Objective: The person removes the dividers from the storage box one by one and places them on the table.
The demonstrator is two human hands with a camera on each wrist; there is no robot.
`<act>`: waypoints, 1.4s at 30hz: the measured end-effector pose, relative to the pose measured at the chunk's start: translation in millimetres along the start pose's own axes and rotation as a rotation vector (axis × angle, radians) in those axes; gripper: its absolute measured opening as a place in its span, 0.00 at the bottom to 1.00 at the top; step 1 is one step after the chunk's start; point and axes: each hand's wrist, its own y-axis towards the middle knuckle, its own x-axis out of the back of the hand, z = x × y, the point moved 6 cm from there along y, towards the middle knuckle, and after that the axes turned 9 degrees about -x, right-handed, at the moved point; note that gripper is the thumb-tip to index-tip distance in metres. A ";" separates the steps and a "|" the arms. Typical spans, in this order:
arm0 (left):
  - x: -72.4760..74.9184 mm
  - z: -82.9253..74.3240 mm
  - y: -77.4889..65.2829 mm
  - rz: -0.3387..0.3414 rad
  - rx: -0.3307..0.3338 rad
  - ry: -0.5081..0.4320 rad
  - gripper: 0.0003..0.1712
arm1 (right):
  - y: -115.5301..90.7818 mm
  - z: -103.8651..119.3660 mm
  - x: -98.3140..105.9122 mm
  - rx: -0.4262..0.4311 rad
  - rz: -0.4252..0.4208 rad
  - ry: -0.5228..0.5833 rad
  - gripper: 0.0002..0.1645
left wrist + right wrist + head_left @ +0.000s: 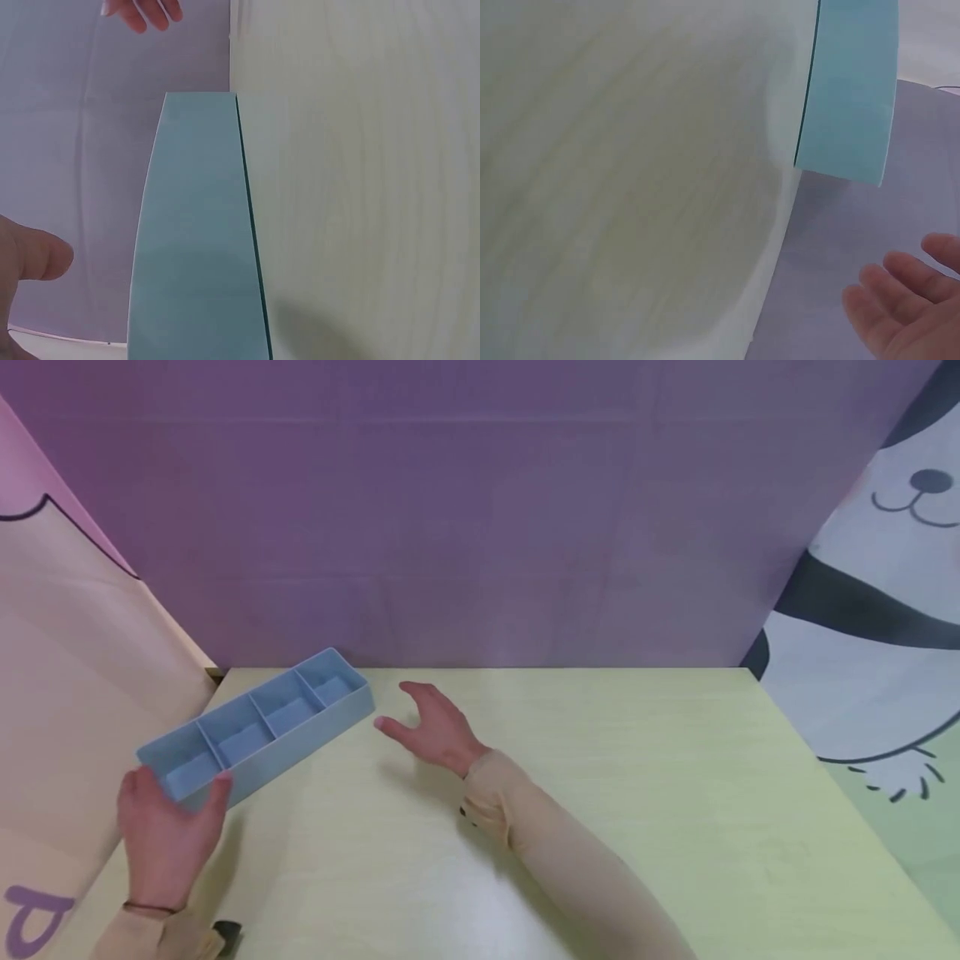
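We looked down on a pale wooden table where a person's two bare hands worked around a light blue box. The box was long and open-topped, with three dividers making four compartments in a row. It stood on the far left part of the table, set at a slant: one end pointed toward the back edge, the other came nearer to the person, by the table's left edge.

We saw the left hand at that nearer end, thumb and fingers spread apart around the corner. From the left wrist we made out a gap between a digit and the box's rim; we could not tell whether the other fingers touched it. The right hand was just beside the far end, apart from it, its thumb and fingers parted and nothing in its grasp.

We noted beige sleeves on both arms and a thin dark band at the left wrist. Behind the table we saw a purple backdrop; on our right, a panda picture; on our left, a pinkish sheet.
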 end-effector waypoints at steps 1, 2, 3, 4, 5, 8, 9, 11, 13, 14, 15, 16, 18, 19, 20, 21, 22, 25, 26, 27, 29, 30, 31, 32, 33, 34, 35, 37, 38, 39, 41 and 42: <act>0.0 1.5 -0.7 0.009 0.022 -0.005 0.44 | 1.9 0.9 -1.4 -0.002 -0.001 0.008 0.46; 0.0 2.8 -1.5 0.018 0.046 -0.010 0.45 | 3.7 1.9 -2.8 -0.006 0.001 0.018 0.46; 0.0 3.8 -2.1 0.016 0.059 -0.015 0.44 | 5.3 2.9 -4.1 -0.007 0.001 0.024 0.45; 0.3 4.7 -2.5 0.012 0.069 -0.023 0.44 | 6.7 4.1 -5.3 -0.006 0.003 0.029 0.45; 0.5 6.0 -2.8 0.012 0.085 -0.028 0.43 | 8.1 5.2 -6.3 -0.003 0.004 0.033 0.45; 0.0 12.4 -3.9 0.040 0.163 -0.037 0.44 | 12.0 7.0 -9.3 -0.002 0.010 0.040 0.44; -0.3 14.9 -4.2 0.052 0.192 -0.043 0.44 | 13.4 6.9 -10.3 -0.008 0.012 0.048 0.43; -0.7 19.7 -4.5 0.082 0.245 -0.053 0.45 | 16.5 6.0 -11.7 -0.027 0.014 0.089 0.43; -1.6 23.3 -5.0 0.110 0.289 -0.065 0.46 | 20.1 4.1 -13.2 -0.059 0.018 0.157 0.43; -1.6 24.3 -5.3 0.114 0.303 -0.075 0.45 | 21.9 3.2 -14.2 -0.073 0.021 0.193 0.43; -1.6 24.6 -5.4 0.111 0.309 -0.084 0.44 | 24.0 2.5 -15.2 -0.085 0.024 0.228 0.43; -1.5 24.8 -5.5 0.107 0.312 -0.090 0.43 | 25.9 2.0 -16.1 -0.095 0.027 0.261 0.43; -1.8 24.8 -6.4 0.112 0.329 -0.095 0.40 | 29.4 1.3 -17.6 -0.118 0.032 0.306 0.42; -1.9 24.6 -6.6 0.111 0.335 -0.096 0.38 | 31.2 1.2 -18.4 -0.126 0.034 0.318 0.42; -1.6 24.4 -7.1 0.110 0.340 -0.098 0.37 | 33.0 0.9 -18.8 -0.134 0.033 0.326 0.42; -1.5 24.5 -7.4 0.109 0.344 -0.094 0.35 | 34.6 0.5 -19.0 -0.146 0.032 0.337 0.41; -1.3 24.4 -7.6 0.106 0.347 -0.087 0.32 | 35.9 0.0 -19.0 -0.160 0.028 0.348 0.40; -1.3 26.1 -8.2 0.115 0.371 -0.084 0.32 | 39.5 -1.4 -19.7 -0.192 0.023 0.384 0.38; -1.1 26.6 -8.3 0.114 0.377 -0.087 0.32 | 40.2 -1.6 -20.0 -0.202 0.022 0.394 0.37; -1.2 27.2 -8.1 0.113 0.382 -0.090 0.31 | 40.7 -1.4 -20.2 -0.210 0.023 0.409 0.36; -1.3 28.2 -8.2 0.115 0.392 -0.118 0.33 | 42.4 -1.0 -21.7 -0.215 0.022 0.425 0.35; -1.3 28.3 -8.2 0.114 0.395 -0.128 0.33 | 43.5 -0.9 -22.7 -0.217 0.021 0.429 0.35; -1.3 28.5 -7.9 0.112 0.398 -0.131 0.34 | 44.6 -0.7 -23.6 -0.217 0.019 0.435 0.35; -1.2 28.6 -8.1 0.110 0.399 -0.133 0.34 | 45.9 -0.9 -24.6 -0.221 0.018 0.442 0.36; -1.3 28.9 -8.3 0.109 0.404 -0.140 0.34 | 47.2 -1.2 -25.3 -0.225 0.013 0.451 0.36; -1.6 29.3 -8.6 0.113 0.414 -0.143 0.34 | 49.0 -2.1 -26.3 -0.233 0.010 0.461 0.36; -1.9 29.9 -8.9 0.119 0.427 -0.142 0.34 | 50.5 -3.0 -27.1 -0.243 0.007 0.473 0.36; -2.2 31.8 -9.1 0.122 0.451 -0.154 0.34 | 53.3 -4.4 -27.9 -0.260 0.003 0.497 0.36; -2.3 32.9 -9.6 0.123 0.466 -0.167 0.35 | 54.7 -5.3 -28.2 -0.269 0.000 0.504 0.36; -2.3 34.0 -9.9 0.121 0.480 -0.180 0.35 | 56.0 -6.1 -28.6 -0.276 -0.003 0.508 0.36; -2.3 35.8 -10.4 0.113 0.497 -0.206 0.35 | 57.9 -6.9 -29.2 -0.287 -0.003 0.502 0.35; -2.2 36.5 -10.5 0.105 0.502 -0.218 0.34 | 58.6 -7.1 -29.6 -0.290 -0.004 0.496 0.35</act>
